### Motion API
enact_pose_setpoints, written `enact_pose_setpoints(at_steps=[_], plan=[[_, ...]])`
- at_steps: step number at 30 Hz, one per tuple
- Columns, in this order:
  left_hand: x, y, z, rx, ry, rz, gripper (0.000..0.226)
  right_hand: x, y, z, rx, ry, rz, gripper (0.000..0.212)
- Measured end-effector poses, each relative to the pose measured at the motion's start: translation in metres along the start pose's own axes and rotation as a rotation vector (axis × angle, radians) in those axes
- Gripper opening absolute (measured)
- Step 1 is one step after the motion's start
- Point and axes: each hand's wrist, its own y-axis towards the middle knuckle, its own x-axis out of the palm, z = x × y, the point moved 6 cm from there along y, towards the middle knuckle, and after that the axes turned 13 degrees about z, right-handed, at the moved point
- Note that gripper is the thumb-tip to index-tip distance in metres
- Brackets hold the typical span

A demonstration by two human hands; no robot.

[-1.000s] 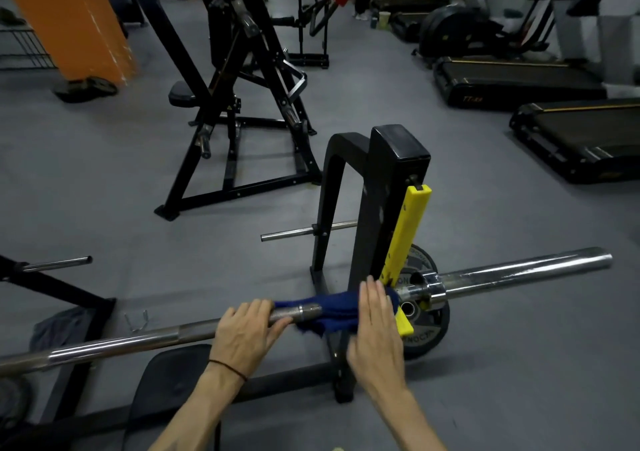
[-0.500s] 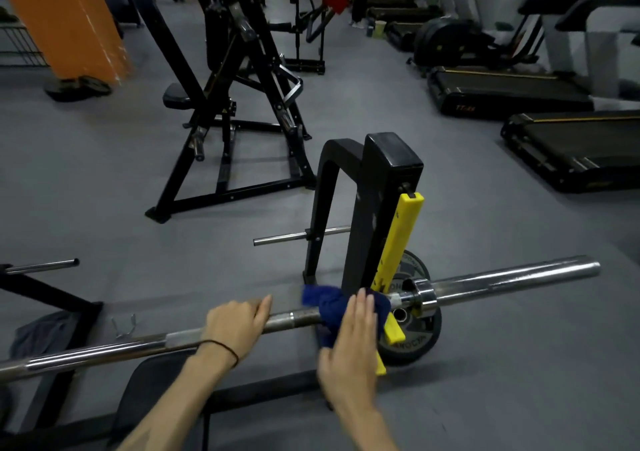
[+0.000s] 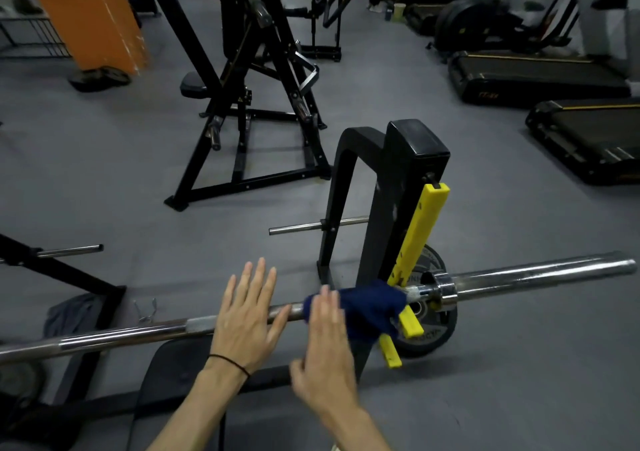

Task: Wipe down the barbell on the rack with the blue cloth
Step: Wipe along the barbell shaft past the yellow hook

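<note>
Barbell (image 3: 121, 336): long axis runs left to right across you, resting in the rack (image 3: 398, 187). Blue cloth (image 3: 370, 306): draped over the shaft beside the yellow hook (image 3: 420, 239), under your right hand (image 3: 325, 350), fingers straight and together. Left hand (image 3: 247, 322): flat, fingers spread, on bare shaft just left of the cloth.

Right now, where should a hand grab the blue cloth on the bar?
Probably grip the dark blue cloth at its middle, from above, fingers curling round it and the long steel barbell: it is draped over the bar beside the yellow hook.
</note>
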Motion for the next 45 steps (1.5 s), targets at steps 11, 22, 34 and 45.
enact_pose_setpoints(at_steps=[11, 22, 34, 45], plan=[[0.009, -0.017, -0.003, 0.014, -0.006, -0.044, 0.070, 0.001, 0.003, 0.010, -0.055, 0.046, -0.006, 0.099], [0.008, -0.018, -0.005, 0.038, -0.007, -0.041, 0.072, 0.002, 0.005, 0.012, -0.106, -0.056, 0.007, 0.088], [0.012, -0.021, -0.006, 0.048, -0.005, -0.066, 0.072, -0.015, 0.014, 0.039, -0.173, -0.192, 0.024, 0.086], [0.016, -0.017, 0.018, 0.108, -0.021, -0.081, 0.073, -0.015, 0.003, 0.029, -0.155, -0.211, 0.038, 0.086]])
